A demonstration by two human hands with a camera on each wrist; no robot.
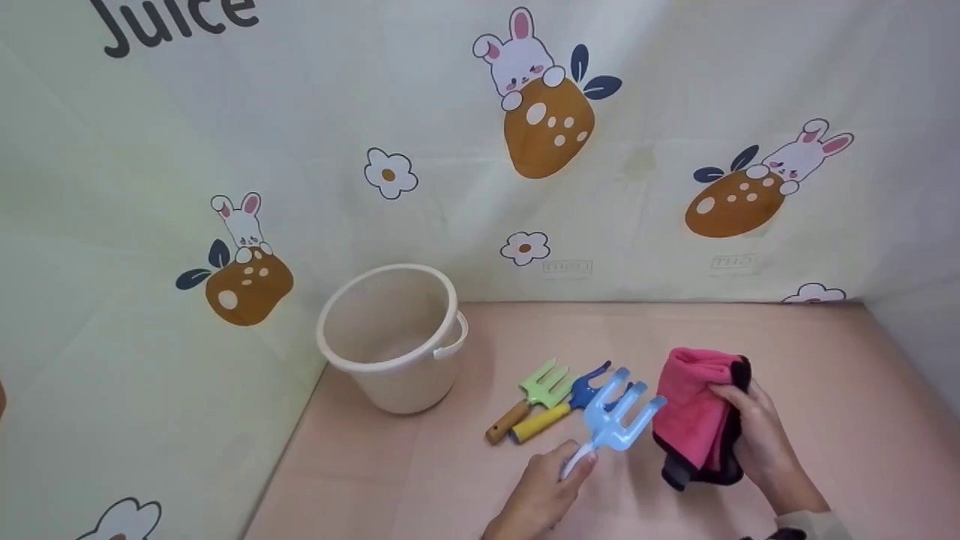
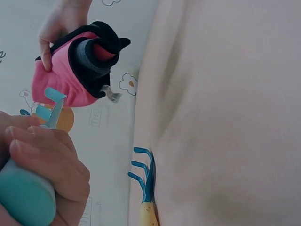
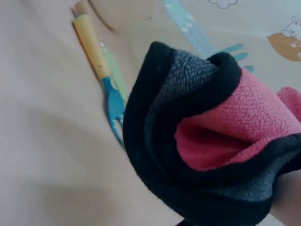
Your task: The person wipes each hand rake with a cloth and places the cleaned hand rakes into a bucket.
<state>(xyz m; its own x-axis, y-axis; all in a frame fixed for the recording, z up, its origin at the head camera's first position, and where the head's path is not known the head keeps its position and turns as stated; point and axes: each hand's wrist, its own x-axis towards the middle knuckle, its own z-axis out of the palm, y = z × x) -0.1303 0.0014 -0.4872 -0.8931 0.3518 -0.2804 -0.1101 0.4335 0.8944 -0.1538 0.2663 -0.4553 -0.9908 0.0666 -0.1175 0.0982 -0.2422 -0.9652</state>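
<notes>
My left hand [image 1: 541, 486] grips the white handle of a light blue hand fork [image 1: 611, 420], its three tines pointing up and away. In the left wrist view the rounded turquoise handle end [image 2: 26, 195] pokes out of the fist. My right hand [image 1: 761, 431] holds a folded pink and grey cloth [image 1: 694, 409] with black edging, thumb on its near face. The cloth hangs above the table, just right of the fork's tines. In the right wrist view the cloth [image 3: 225, 108] hides most of that hand.
A green hand fork [image 1: 547, 384] with a wooden handle lies beside a blue hand rake [image 1: 585, 391] with a yellow handle on the pinkish table [image 1: 375, 480]. A cream bucket [image 1: 409, 379] stands at the back left. A printed curtain [image 1: 637, 202] encloses the table.
</notes>
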